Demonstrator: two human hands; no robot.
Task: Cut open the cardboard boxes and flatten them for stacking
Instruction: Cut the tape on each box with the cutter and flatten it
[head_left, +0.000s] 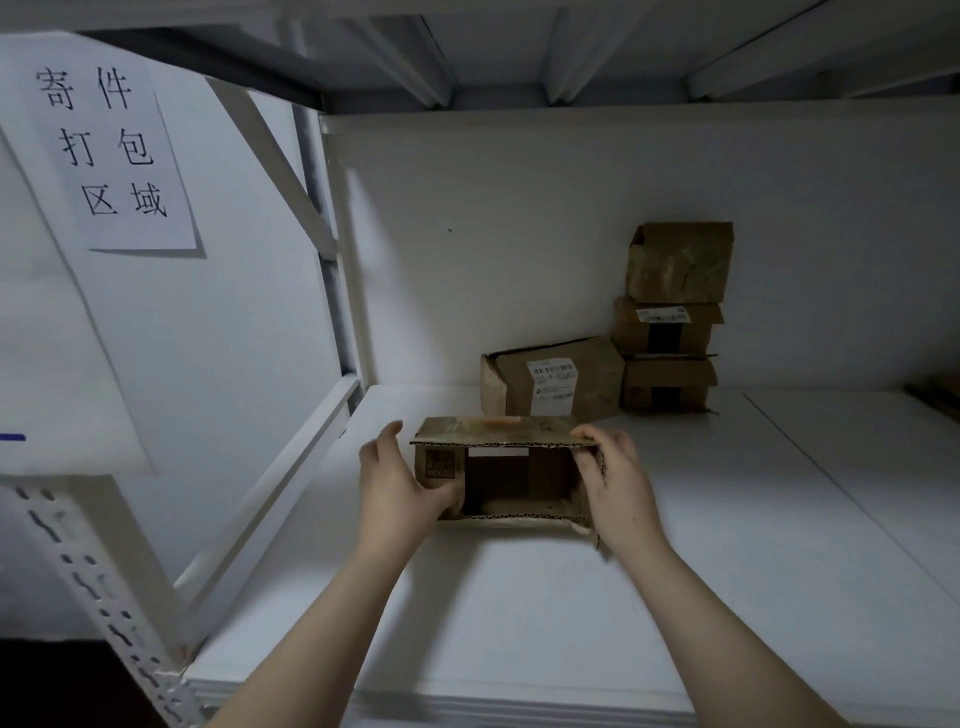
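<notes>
Tearing is the risk: the open box (498, 431), centre frame on the shelf (571, 623), is gripped at its ends by left hand (395, 483) and right hand (615, 480); uneven pressing could rip a flap.

Only one sign reads from here: 寄件 打包 区域.

I see it in black characters, three rows of two, on a white paper sheet (111, 148) stuck to the left wall (218, 322). The leaning box (597, 374) carries a white shipping label (553, 381) with a barcode, and the middle box (631, 332) of the stack has a smaller label (662, 314); I can read neither. The open box (498, 428) shows a dark printed square (440, 464) on its left flap, also illegible.
</notes>
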